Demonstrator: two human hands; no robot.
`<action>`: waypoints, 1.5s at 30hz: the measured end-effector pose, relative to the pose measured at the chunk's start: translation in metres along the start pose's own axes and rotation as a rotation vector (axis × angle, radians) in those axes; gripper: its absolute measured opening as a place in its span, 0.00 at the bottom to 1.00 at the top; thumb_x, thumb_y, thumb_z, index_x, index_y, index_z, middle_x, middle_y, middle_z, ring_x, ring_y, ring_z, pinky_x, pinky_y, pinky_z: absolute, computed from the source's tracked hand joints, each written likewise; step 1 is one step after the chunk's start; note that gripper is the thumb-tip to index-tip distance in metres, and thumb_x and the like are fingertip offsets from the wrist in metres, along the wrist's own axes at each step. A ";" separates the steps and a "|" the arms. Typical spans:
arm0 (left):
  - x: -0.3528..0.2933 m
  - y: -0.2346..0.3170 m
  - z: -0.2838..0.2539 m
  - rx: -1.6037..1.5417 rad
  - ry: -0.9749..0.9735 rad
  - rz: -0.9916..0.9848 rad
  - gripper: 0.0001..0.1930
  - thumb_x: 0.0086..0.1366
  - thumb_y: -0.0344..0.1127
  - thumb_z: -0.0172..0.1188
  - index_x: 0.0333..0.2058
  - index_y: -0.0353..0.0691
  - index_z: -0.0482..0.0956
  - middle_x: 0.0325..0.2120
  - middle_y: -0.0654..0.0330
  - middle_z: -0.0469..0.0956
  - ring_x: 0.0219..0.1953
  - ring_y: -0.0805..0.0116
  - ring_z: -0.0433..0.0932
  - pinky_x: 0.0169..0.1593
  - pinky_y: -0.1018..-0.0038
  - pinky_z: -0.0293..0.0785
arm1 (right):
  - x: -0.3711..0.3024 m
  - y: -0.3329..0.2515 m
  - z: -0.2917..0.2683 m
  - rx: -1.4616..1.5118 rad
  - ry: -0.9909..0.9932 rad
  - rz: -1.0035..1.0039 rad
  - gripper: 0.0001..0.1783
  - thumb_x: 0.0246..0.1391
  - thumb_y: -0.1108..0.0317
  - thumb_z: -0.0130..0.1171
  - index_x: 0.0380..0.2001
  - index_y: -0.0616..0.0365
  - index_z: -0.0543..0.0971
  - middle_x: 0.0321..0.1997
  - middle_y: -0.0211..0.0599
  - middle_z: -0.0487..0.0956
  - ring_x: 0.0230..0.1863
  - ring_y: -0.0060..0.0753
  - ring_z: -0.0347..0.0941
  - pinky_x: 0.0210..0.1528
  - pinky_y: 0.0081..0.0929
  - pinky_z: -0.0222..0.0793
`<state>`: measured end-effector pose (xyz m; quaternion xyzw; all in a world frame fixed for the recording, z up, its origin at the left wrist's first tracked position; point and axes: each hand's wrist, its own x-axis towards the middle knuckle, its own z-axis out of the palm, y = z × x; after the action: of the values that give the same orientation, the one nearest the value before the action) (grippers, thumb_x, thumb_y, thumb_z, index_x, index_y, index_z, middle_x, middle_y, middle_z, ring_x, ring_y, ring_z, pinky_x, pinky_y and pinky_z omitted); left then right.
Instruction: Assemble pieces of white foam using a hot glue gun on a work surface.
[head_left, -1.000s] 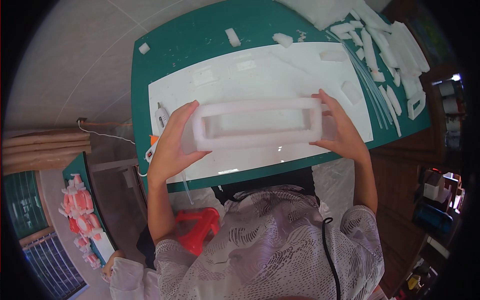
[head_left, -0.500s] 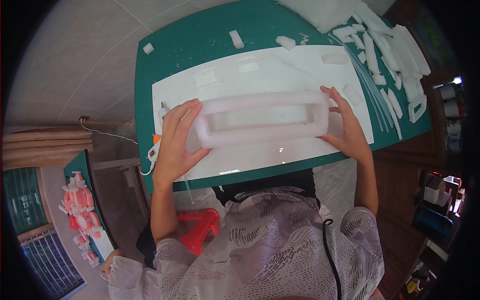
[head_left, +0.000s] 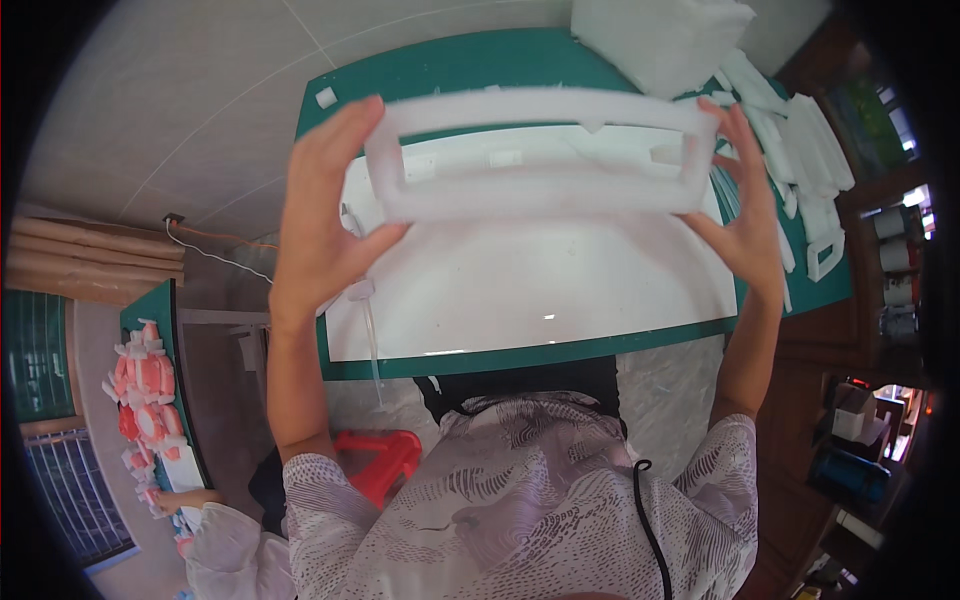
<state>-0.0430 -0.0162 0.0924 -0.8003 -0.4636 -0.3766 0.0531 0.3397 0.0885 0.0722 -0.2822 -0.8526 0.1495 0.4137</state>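
Observation:
A long rectangular frame of white foam (head_left: 540, 195), open in the middle, is held up above the table, slightly blurred. My left hand (head_left: 325, 215) is closed on its left end, fingers over the top corner and thumb below. At the opposite end my right hand (head_left: 752, 225) grips the frame the same way. Beneath it lies a glossy white board (head_left: 550, 280) on the green tabletop (head_left: 480, 362). Partly covered by my left hand and forearm, a thin translucent stick (head_left: 373, 335) hangs past the table's near edge.
Far right stands a large white foam block (head_left: 665, 45). Foam strips (head_left: 815, 145) and a small foam frame (head_left: 825, 255) lie along the right side, beside translucent sticks (head_left: 728, 195). A red stool (head_left: 378, 465) is below left. Another person's hand (head_left: 190, 498) reaches toward a side table with red-and-white pieces (head_left: 145, 375).
Both hands have lifted the foam frame up and away from me, so it now covers the board's far part. The view has shifted slightly. The other person's arm has moved a little.

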 end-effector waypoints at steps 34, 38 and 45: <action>0.059 -0.204 0.116 -0.129 -0.209 -0.501 0.45 0.57 0.35 0.69 0.69 0.41 0.52 0.64 0.48 0.61 0.61 0.57 0.66 0.62 0.61 0.64 | -0.161 0.004 -0.034 0.243 0.347 0.673 0.30 0.52 0.71 0.63 0.61 0.52 0.70 0.59 0.36 0.72 0.51 0.27 0.72 0.47 0.25 0.73; 0.058 -0.152 0.115 0.033 -0.209 -0.342 0.27 0.63 0.33 0.63 0.59 0.36 0.66 0.53 0.50 0.73 0.52 0.63 0.73 0.52 0.67 0.71 | -0.192 0.028 -0.058 0.054 0.459 0.742 0.26 0.53 0.69 0.62 0.57 0.53 0.74 0.51 0.34 0.78 0.44 0.26 0.76 0.44 0.25 0.72; -0.011 -0.107 0.037 -0.367 -0.142 -0.452 0.03 0.68 0.26 0.54 0.36 0.32 0.74 0.29 0.61 0.76 0.34 0.73 0.77 0.44 0.78 0.70 | -0.218 0.172 -0.137 -0.909 0.662 0.692 0.26 0.49 0.63 0.65 0.52 0.58 0.74 0.43 0.47 0.80 0.46 0.49 0.74 0.50 0.41 0.68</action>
<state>-0.1088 0.0528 0.0308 -0.6972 -0.5569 -0.3996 -0.2101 0.6185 0.0965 -0.0631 -0.7177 -0.5184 -0.1958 0.4216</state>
